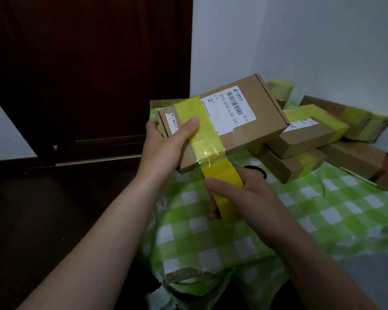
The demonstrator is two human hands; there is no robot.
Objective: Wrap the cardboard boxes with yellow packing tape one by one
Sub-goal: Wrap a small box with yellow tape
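Two bare hands work a cardboard box (251, 133) held in the air above a counter (300, 222) draped in a green-and-white checked cloth. The left hand (164, 151) grips the box at its near left end, fingers tucked out of sight behind it and the thumb pressed flat on a band of yellow packing tape (205, 133). The band crosses the top face beside a white shipping label (231, 108) printed with a barcode. It runs down over the box's near edge, and from there a short stretch leads straight to the tape roll (226, 193). The right hand (249, 198) clasps the roll just below the box, thumb laid across its outer face and fingers curled round behind. The box's labelled face is turned up toward the camera. Behind it, at the back right of the counter, a pile of other boxes (305, 139) lies stacked at angles, touching one another, most of them carrying yellow bands. One long box (363, 166) at the far right shows darker tape. A small dark looped object (259, 170) peeks out just beyond the right hand, above the cloth; what it is cannot be told. A dark wooden door (87, 74) fills the left of the view, and a pale wall (300, 41) rises behind the pile.
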